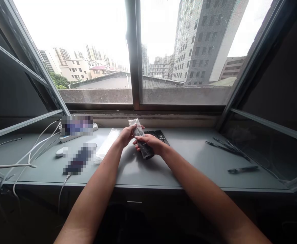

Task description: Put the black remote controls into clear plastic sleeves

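Note:
A black remote control (145, 150) in a clear plastic sleeve (133, 122) is held tilted above the table, between both hands. My left hand (127, 135) pinches the sleeve near its far end. Around the nearer part my right hand (152, 142) is closed, its thumb lying on top and its fingers underneath. Just behind the right hand, more black remote controls (161, 136) lie on the table, partly covered by the hand. To the left of the left hand is a pile of clear plastic sleeves (109, 144).
The grey table (194, 173) stands against a window. At left are a power strip (95, 126) with white cables (23, 159), a small white object (59, 152) and a blurred-out dark item (79, 159) on a cable. Several pens (229, 149) and another pen (242, 169) lie at right.

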Demonstrator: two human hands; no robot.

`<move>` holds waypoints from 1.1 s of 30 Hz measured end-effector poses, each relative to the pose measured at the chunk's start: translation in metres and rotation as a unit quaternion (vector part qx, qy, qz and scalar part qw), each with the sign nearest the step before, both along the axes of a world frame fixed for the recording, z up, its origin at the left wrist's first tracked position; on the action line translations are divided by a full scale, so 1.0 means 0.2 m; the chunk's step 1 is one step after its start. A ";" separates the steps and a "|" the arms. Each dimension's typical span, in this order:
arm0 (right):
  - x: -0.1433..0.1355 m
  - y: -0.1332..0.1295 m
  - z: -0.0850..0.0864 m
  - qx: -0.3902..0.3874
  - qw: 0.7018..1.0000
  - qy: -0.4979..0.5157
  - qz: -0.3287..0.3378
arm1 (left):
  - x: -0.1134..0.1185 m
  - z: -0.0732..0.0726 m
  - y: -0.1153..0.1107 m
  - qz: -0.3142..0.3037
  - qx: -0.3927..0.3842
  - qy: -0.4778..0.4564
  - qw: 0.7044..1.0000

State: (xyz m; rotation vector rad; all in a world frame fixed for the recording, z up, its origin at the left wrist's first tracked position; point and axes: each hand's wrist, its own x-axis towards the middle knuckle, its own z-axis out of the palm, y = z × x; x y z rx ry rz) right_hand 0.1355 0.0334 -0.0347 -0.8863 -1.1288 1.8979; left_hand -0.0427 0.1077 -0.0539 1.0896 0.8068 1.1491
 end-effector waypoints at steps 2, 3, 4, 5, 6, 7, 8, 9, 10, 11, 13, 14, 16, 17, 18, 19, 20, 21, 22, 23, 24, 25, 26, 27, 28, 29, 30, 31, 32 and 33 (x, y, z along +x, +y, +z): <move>0.00 0.00 0.00 0.003 1.000 0.002 0.008 | 0.00 0.00 0.00 0.017 0.020 -0.011 1.000; 0.00 0.00 0.00 0.004 1.000 0.005 0.010 | 0.00 0.00 -0.01 0.020 0.019 -0.010 1.000; 0.00 0.00 0.01 0.005 1.000 0.009 0.007 | 0.00 0.01 -0.01 0.014 0.014 -0.004 1.000; 0.00 0.00 0.01 0.005 1.000 0.013 0.003 | 0.00 0.01 -0.02 0.000 0.007 0.005 1.000; 0.00 -0.01 0.01 0.005 1.000 0.016 -0.003 | 0.00 0.01 -0.02 -0.019 -0.001 0.016 1.000; 0.00 -0.01 0.02 0.004 1.000 0.018 -0.009 | 0.00 0.01 -0.02 -0.040 -0.005 0.026 0.999; 0.00 -0.01 0.02 0.003 1.000 0.020 -0.014 | 0.00 0.01 -0.02 -0.057 -0.005 0.031 0.998; 0.00 -0.01 0.02 0.004 1.000 0.023 -0.018 | 0.00 0.01 -0.02 -0.065 0.002 0.030 0.997; 0.00 -0.01 0.02 0.006 0.999 0.028 -0.018 | -0.01 0.01 -0.02 -0.061 0.014 0.024 0.998; 0.00 -0.01 0.02 0.008 0.999 0.032 -0.014 | -0.01 0.02 -0.02 -0.049 0.029 0.014 0.998; 0.00 -0.01 0.01 0.009 0.999 0.040 -0.004 | -0.01 0.03 -0.03 -0.018 0.052 -0.002 0.998; 0.00 0.00 0.01 0.008 0.999 0.042 0.001 | -0.01 0.03 -0.03 -0.009 0.052 -0.004 0.999; 0.00 0.00 0.01 0.006 0.999 0.045 0.002 | -0.01 0.04 -0.04 -0.026 0.026 0.008 0.999; 0.00 0.00 0.01 0.006 0.999 0.049 -0.001 | -0.01 0.04 -0.05 -0.050 0.009 0.020 0.999; 0.00 0.01 0.01 0.007 0.999 0.054 -0.004 | -0.01 0.04 -0.06 -0.078 -0.005 0.032 0.996; 0.01 0.01 0.01 0.008 0.998 0.056 -0.007 | -0.01 0.04 -0.06 -0.102 -0.011 0.043 0.994; 0.01 0.01 0.01 0.010 0.998 0.057 -0.009 | -0.01 0.03 -0.06 -0.115 -0.010 0.048 0.992; 0.01 0.01 0.01 0.011 0.998 0.055 -0.009 | -0.01 0.03 -0.06 -0.113 -0.001 0.044 0.993; 0.01 0.01 0.01 0.013 0.999 0.051 -0.007 | -0.01 0.03 -0.06 -0.097 0.011 0.032 0.995; 0.01 0.02 0.01 0.015 0.999 0.045 -0.004 | -0.01 0.03 -0.05 -0.070 0.021 0.014 0.997; 0.02 0.02 0.00 0.018 0.999 0.040 0.002 | -0.01 0.04 -0.04 -0.036 0.029 -0.007 0.999; 0.02 0.02 -0.01 0.020 0.999 0.036 0.010 | -0.02 0.04 -0.02 0.002 0.033 -0.030 0.999; 0.02 0.03 -0.01 0.021 0.999 0.032 0.018 | -0.03 0.04 -0.01 0.041 0.034 -0.055 0.997; 0.03 0.03 -0.02 0.022 0.999 0.028 0.027 | -0.04 0.04 0.01 0.081 0.032 -0.079 0.993; 0.03 0.03 -0.02 0.023 0.999 0.023 0.035 | -0.06 0.04 0.03 0.119 0.028 -0.104 0.987; 0.03 0.04 -0.02 0.025 0.999 0.018 0.041 | -0.08 0.05 0.04 0.153 0.026 -0.131 0.979; 0.03 0.04 -0.03 0.025 0.999 0.013 0.043 | -0.10 0.05 0.05 0.184 0.024 -0.157 0.970; 0.04 0.04 -0.02 0.026 0.999 0.010 0.040 | -0.12 0.05 0.06 0.209 0.023 -0.181 0.961; 0.04 0.05 -0.02 0.026 0.999 0.009 0.031 | -0.14 0.05 0.07 0.231 0.021 -0.202 0.952; 0.05 0.05 -0.02 0.027 0.999 0.013 0.014 | -0.16 0.05 0.07 0.250 0.020 -0.221 0.943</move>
